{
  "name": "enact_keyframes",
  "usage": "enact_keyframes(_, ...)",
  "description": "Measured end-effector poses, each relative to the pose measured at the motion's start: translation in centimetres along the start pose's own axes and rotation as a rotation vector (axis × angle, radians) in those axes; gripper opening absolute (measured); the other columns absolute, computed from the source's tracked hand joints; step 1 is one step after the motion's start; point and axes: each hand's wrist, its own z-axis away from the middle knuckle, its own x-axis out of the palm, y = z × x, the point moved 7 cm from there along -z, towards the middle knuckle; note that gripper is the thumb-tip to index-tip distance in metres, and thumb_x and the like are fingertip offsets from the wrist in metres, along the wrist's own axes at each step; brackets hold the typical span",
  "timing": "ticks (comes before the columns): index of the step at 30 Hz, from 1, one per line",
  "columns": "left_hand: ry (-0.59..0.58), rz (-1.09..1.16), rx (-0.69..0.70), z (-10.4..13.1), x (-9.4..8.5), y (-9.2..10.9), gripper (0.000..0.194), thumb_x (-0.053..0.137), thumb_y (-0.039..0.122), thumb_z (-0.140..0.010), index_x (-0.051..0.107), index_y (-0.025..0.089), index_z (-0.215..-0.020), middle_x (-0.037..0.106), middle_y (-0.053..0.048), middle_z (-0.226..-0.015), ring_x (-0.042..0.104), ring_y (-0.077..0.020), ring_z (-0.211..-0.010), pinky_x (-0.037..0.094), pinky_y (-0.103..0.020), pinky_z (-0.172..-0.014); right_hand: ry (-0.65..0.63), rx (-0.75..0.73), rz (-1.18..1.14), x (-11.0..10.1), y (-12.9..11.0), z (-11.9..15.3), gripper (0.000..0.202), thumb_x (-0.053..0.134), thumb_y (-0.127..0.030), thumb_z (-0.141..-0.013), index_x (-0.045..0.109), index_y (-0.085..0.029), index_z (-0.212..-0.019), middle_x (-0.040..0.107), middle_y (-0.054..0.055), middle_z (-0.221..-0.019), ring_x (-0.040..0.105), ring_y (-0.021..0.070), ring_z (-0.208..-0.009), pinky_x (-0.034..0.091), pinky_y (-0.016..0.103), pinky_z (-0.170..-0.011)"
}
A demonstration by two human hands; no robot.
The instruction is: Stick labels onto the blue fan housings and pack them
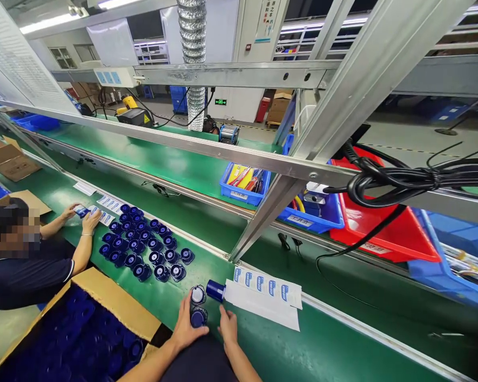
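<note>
My left hand (186, 328) is at the near edge of the green bench, curved round two dark blue round plastic housings standing one behind the other. The far housing (198, 295) shows a pale round face; the near housing (199, 318) is dark on top. My right hand (228, 326) is empty, fingers loosely bent and apart, just below a blue cylinder (215, 291) lying on its side. That cylinder touches the left end of a label sheet (263, 294) printed with several blue-and-white labels. Beyond my left hand, many similar blue housings (144, 236) stand in a cluster.
An open carton (115, 302) full of blue parts stands at lower left. Left of it, a co-worker (24, 260) holds a blue-and-white piece over label sheets. A metal upright (258, 217) rises from the bench's back edge. Blue bins, a red bin (382, 228) and bundled black cables are at right.
</note>
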Motion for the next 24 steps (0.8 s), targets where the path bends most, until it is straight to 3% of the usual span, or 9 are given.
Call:
enact_keyframes(2,-0.041,-0.001,-0.009,1.2,0.2,-0.7,0.124,0.084,0.025,-0.063,0.017,0.021,-0.168,0.035,-0.018,-0.168,0.027,-0.0389,-0.16,0.022,-0.058,-0.133,0.074,-0.224,0.244,-0.8,-3.1,1.2,0.068,0.052,-0.051,-0.09,0.043,-0.022,-0.151,0.043,0.022,-0.162,0.025,0.045,-0.158,0.023,0.064,-0.127)
enact_keyframes(4,-0.066,-0.01,-0.005,1.8,0.2,-1.0,0.107,0.078,0.024,-0.07,0.029,0.021,-0.165,0.04,-0.017,-0.166,0.033,-0.0374,-0.158,0.024,-0.056,-0.133,0.096,-0.481,0.631,0.3,-7.1,1.7,0.067,0.051,-0.028,-0.092,0.039,-0.021,-0.157,0.031,0.018,-0.171,0.016,0.0396,-0.162,0.01,0.057,-0.132)
enact_keyframes(7,-0.063,-0.024,0.025,1.1,0.1,-0.8,0.085,0.073,0.027,-0.078,0.043,0.021,-0.158,0.05,-0.015,-0.161,0.042,-0.0345,-0.153,0.028,-0.052,-0.132,0.013,-0.63,1.004,3.7,-11.4,-0.1,0.077,0.061,-0.011,-0.081,0.047,-0.023,-0.155,0.046,0.018,-0.163,0.031,0.0384,-0.155,0.011,0.056,-0.129)
enact_keyframes(10,-0.021,-0.054,0.036,-0.7,-0.5,-0.3,0.073,0.064,0.026,-0.085,0.045,0.019,-0.156,0.054,-0.015,-0.157,0.046,-0.0326,-0.15,0.031,-0.05,-0.13,-0.073,-0.577,1.148,6.0,-13.3,-2.9,0.073,0.074,-0.008,-0.066,0.064,-0.018,-0.137,0.071,0.019,-0.132,0.055,0.0405,-0.133,0.031,0.059,-0.119)
enact_keyframes(12,0.016,-0.077,0.031,-1.6,-1.1,-0.1,0.073,0.061,0.024,-0.085,0.044,0.019,-0.156,0.054,-0.015,-0.157,0.046,-0.0315,-0.15,0.032,-0.048,-0.13,-0.076,-0.564,1.21,6.3,-13.6,-3.5,0.063,0.077,-0.011,-0.066,0.069,-0.014,-0.128,0.073,0.019,-0.125,0.058,0.0401,-0.128,0.041,0.055,-0.112)
enact_keyframes(14,0.061,-0.106,0.009,-2.0,-1.7,-0.1,0.081,0.064,0.021,-0.081,0.041,0.02,-0.158,0.046,-0.015,-0.163,0.041,-0.0327,-0.153,0.032,-0.049,-0.129,-0.049,-0.587,1.234,5.6,-13.2,-2.7,0.061,0.076,-0.017,-0.071,0.067,-0.011,-0.131,0.067,0.022,-0.134,0.054,0.0403,-0.134,0.042,0.051,-0.112)
enact_keyframes(17,0.125,-0.162,-0.017,-1.4,-1.8,-0.3,0.095,0.076,0.022,-0.071,0.042,0.023,-0.159,0.022,-0.016,-0.175,0.019,-0.0409,-0.163,0.019,-0.057,-0.132,-0.049,-0.62,1.244,4.0,-11.3,-0.1,0.062,0.074,-0.026,-0.077,0.064,-0.008,-0.136,0.064,0.023,-0.14,0.053,0.0395,-0.138,0.041,0.044,-0.118)
enact_keyframes(21,0.114,-0.292,0.069,-0.4,-0.3,0.3,0.095,0.093,0.043,-0.061,0.059,0.031,-0.149,0.011,-0.014,-0.179,0.0,-0.0489,-0.164,-0.004,-0.067,-0.13,-0.094,-0.604,1.278,3.5,-8.3,3.2,0.067,0.073,-0.028,-0.082,0.06,-0.009,-0.144,0.066,0.022,-0.141,0.061,0.0366,-0.134,0.048,0.041,-0.114)
enact_keyframes(24,0.077,-0.384,0.121,-0.4,1.1,0.7,0.088,0.09,0.056,-0.066,0.062,0.033,-0.146,0.011,-0.016,-0.179,0.001,-0.0521,-0.163,-0.002,-0.073,-0.127,-0.072,-0.564,1.324,4.3,-7.5,4.3,0.071,0.076,-0.019,-0.078,0.059,-0.009,-0.147,0.061,0.026,-0.146,0.068,0.0384,-0.125,0.056,0.043,-0.104)
